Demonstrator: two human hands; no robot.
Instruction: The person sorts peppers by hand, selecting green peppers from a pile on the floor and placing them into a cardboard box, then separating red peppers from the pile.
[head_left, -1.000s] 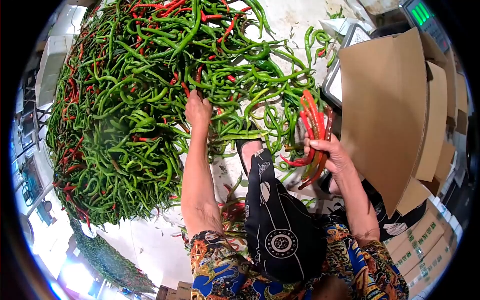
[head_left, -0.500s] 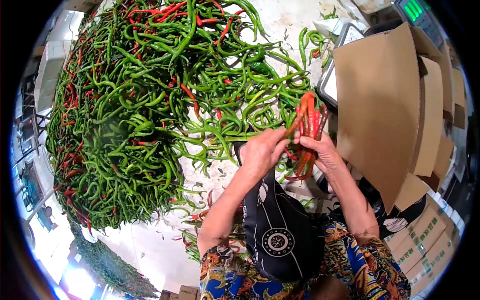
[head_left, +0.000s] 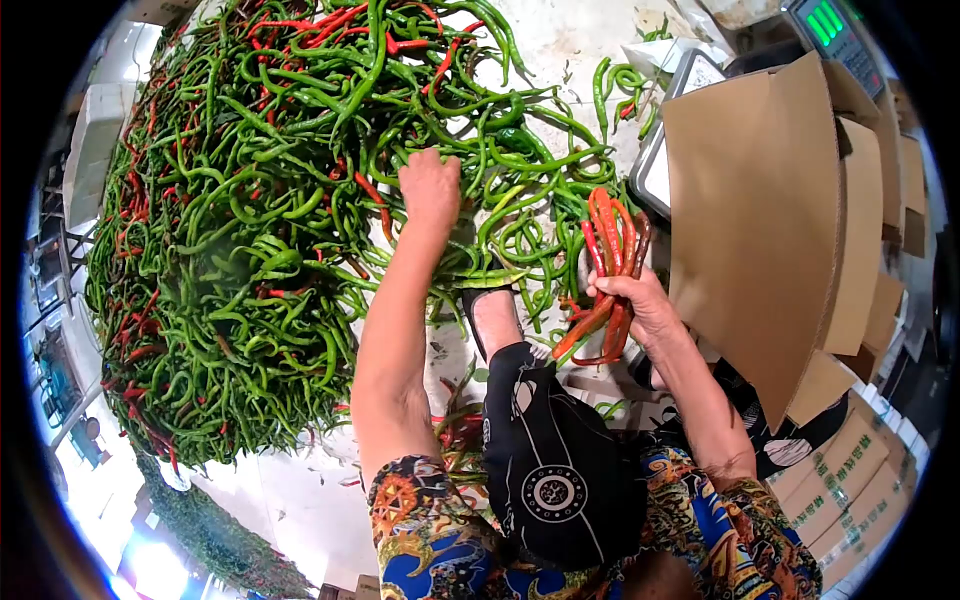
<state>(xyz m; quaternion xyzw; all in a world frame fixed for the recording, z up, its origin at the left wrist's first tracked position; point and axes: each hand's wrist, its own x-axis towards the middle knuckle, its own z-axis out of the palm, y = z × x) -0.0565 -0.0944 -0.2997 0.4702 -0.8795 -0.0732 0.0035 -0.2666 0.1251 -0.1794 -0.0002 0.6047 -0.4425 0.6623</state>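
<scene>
My right hand [head_left: 642, 303] is closed around a bunch of long red and orange-brown chili peppers [head_left: 612, 240]. Their ends stick out above and below the fingers. My left hand [head_left: 430, 188] is stretched forward at the right side of a big heap of green chili peppers [head_left: 270, 210], with a few red ones mixed in. Its fingers are curled down among the peppers, and their tips are hidden, so whatever they hold cannot be seen. A red chili pepper [head_left: 374, 192] lies just left of that hand.
A tall open cardboard box [head_left: 750, 220] stands to the right. Behind it are a scale's metal tray [head_left: 650, 150] and a green-lit display [head_left: 826, 22]. Flattened printed cartons [head_left: 840, 490] lie at lower right. A second long heap of peppers [head_left: 220, 530] stretches along the lower left.
My left hand has left the bunch in my right hand and moved forward and left to the green heap. The right hand still holds the red peppers, which now fan out more.
</scene>
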